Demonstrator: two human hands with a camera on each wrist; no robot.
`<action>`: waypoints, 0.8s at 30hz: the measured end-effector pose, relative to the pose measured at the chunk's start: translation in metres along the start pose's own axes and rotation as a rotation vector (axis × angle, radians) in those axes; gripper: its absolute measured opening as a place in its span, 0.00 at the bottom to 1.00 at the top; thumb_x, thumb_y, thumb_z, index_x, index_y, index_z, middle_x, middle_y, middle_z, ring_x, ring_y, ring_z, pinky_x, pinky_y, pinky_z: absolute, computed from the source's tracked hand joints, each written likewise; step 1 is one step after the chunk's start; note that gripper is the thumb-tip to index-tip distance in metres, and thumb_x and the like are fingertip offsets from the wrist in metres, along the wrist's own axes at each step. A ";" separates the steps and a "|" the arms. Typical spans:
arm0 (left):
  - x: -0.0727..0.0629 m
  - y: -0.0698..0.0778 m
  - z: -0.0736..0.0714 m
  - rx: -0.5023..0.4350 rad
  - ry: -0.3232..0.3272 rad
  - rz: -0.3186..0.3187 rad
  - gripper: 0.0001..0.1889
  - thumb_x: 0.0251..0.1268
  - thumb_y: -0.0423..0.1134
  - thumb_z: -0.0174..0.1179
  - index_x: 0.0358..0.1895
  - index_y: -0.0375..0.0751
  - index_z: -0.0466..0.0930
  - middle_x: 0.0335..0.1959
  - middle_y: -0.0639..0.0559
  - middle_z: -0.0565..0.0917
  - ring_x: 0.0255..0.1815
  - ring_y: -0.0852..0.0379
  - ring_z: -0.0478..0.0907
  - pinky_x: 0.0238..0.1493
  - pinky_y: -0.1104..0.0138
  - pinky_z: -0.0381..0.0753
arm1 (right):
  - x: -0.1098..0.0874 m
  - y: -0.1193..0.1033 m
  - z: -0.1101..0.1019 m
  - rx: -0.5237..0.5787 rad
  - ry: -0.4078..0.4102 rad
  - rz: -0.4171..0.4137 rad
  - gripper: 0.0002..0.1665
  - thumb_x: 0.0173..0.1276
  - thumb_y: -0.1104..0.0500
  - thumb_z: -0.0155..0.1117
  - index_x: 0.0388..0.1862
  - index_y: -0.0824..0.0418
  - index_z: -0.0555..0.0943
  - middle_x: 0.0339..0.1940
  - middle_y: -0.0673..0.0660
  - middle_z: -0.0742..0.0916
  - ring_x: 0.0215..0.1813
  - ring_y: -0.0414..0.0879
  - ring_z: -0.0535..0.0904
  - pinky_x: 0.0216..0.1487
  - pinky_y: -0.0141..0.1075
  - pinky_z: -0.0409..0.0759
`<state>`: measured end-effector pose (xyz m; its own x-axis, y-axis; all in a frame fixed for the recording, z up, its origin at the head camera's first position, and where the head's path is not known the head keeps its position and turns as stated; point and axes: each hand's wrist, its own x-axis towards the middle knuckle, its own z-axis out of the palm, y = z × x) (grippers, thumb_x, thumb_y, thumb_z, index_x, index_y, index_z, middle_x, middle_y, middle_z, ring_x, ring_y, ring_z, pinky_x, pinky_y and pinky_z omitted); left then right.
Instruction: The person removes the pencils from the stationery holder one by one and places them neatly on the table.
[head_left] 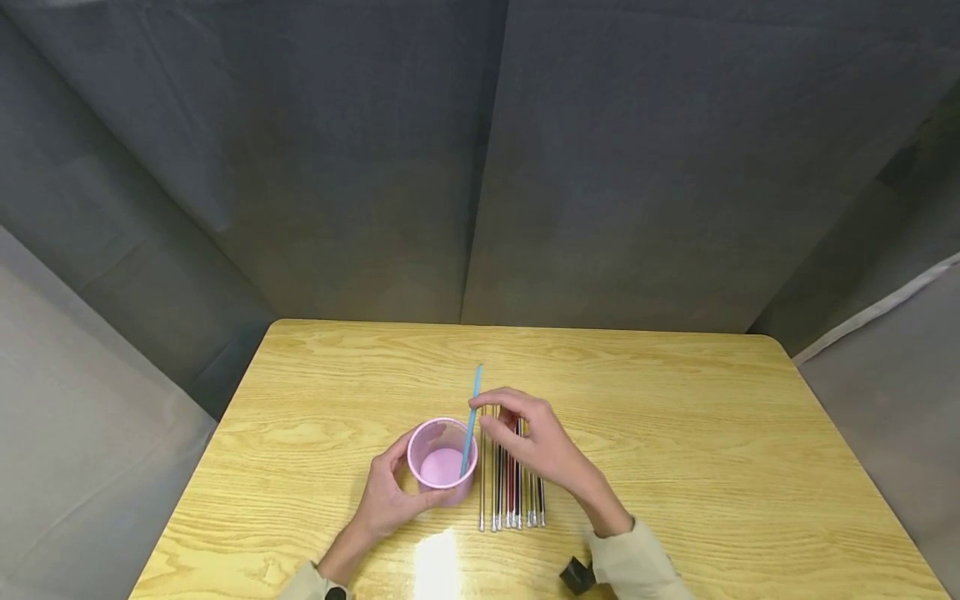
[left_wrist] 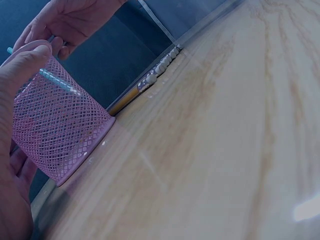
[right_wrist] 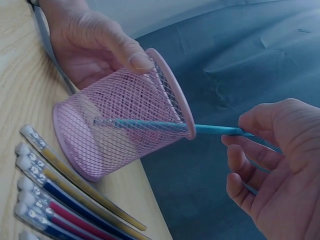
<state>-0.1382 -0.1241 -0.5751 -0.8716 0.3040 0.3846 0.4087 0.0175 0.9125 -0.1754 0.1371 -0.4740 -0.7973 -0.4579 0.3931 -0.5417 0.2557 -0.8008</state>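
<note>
Your left hand (head_left: 386, 496) is wrapping around the pink mesh cup (head_left: 442, 461), thumb up at the rim and fingers curling round the wall, so that grip is holding the cup as it's sitting on the wooden surface (head_left: 675, 433). Your right hand (head_left: 534, 442) is pinching the blue pencil (head_left: 471, 425) near its upper end between thumb and fingertips, a narrow grip holding just that one pencil. The pencil's lower end is already sitting inside the cup, leaning across it with the top poking out past the rim; in the right wrist view you're seeing it run through the mesh. Just beside the cup, on its right, the row of pencils (head_left: 512, 487) is lying flat on the surface, side by side with eraser ends toward you, partly under your right hand.
</note>
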 end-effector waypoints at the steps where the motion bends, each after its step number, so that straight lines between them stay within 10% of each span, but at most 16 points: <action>1: 0.000 0.000 0.000 -0.001 0.000 0.002 0.46 0.49 0.30 0.81 0.75 0.37 0.68 0.67 0.33 0.79 0.64 0.30 0.77 0.73 0.47 0.76 | 0.000 -0.001 -0.001 0.003 0.004 0.006 0.17 0.75 0.65 0.65 0.59 0.52 0.85 0.50 0.52 0.89 0.32 0.43 0.77 0.30 0.33 0.81; 24: 0.001 0.002 0.002 -0.030 0.023 -0.011 0.47 0.46 0.31 0.83 0.74 0.36 0.71 0.66 0.35 0.81 0.64 0.30 0.77 0.73 0.54 0.77 | 0.001 -0.006 -0.027 0.026 0.173 -0.050 0.12 0.73 0.69 0.66 0.51 0.58 0.88 0.30 0.49 0.83 0.30 0.43 0.74 0.31 0.33 0.74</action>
<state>-0.1380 -0.1222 -0.5728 -0.8824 0.2815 0.3769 0.3906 -0.0080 0.9205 -0.1799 0.1584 -0.4568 -0.8049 -0.3155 0.5027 -0.5762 0.2128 -0.7891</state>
